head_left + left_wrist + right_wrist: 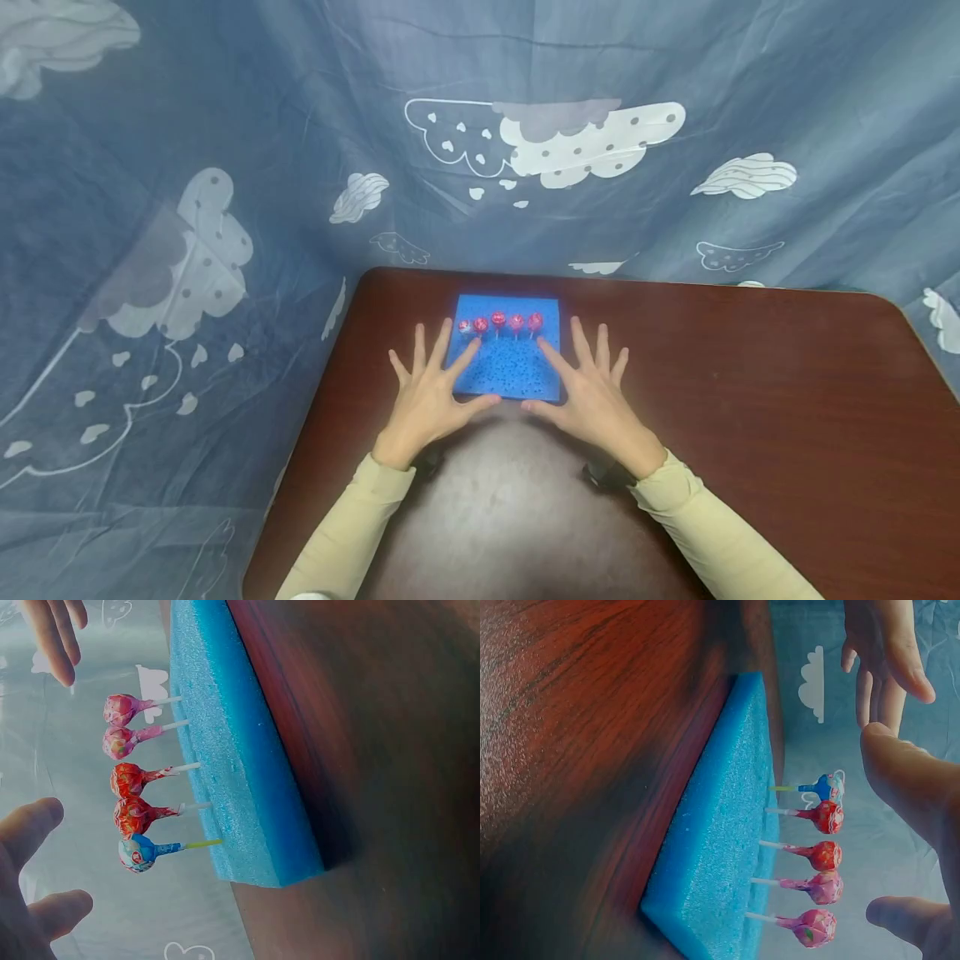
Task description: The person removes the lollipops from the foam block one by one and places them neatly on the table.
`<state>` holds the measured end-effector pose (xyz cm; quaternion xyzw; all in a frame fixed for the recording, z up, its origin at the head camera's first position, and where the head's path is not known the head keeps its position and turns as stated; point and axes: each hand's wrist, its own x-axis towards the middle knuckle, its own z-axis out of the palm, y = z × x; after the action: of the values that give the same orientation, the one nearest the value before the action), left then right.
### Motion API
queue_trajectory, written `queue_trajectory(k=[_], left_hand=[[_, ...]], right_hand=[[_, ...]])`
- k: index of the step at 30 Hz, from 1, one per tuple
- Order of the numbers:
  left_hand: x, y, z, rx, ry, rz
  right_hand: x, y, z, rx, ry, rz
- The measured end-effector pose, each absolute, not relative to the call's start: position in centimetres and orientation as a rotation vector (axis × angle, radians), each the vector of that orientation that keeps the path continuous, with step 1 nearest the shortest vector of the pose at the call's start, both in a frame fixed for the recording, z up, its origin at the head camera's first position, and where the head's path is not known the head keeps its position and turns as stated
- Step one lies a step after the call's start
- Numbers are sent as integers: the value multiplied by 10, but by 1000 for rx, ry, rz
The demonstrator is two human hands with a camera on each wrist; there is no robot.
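A blue foam block [506, 367] lies on the table with several wrapped lollipops stuck upright in a row across its far part. At the row's left end is a lollipop in a blue and white wrapper [137, 853] on a yellow stick. Beside it stand red-wrapped lollipops [826, 856], then pink-wrapped lollipops [824, 888], all on white sticks. My left hand [427, 400] hovers over the block's left side, fingers spread and holding nothing. Mirroring it at the right side, my right hand [596, 400] is spread too, its palm down and nothing held.
The brown wooden table [735, 417] stretches far to the right of the block. A grey-blue curtain [465, 217] with white cloud prints hangs behind the table and along its left side.
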<state>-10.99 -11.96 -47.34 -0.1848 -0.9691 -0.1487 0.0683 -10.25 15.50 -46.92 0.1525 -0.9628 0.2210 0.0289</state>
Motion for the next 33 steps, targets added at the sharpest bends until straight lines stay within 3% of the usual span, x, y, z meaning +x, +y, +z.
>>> queue_trajectory(k=[18,33], left_hand=[[-112,-120,-479,-534,-2942,-513],[-131,-126,-502,-441,-2981,-695]], right_hand=[[-106,160,-473,517,-2899,674],[-143,155,-479,436,-2809,1023]])
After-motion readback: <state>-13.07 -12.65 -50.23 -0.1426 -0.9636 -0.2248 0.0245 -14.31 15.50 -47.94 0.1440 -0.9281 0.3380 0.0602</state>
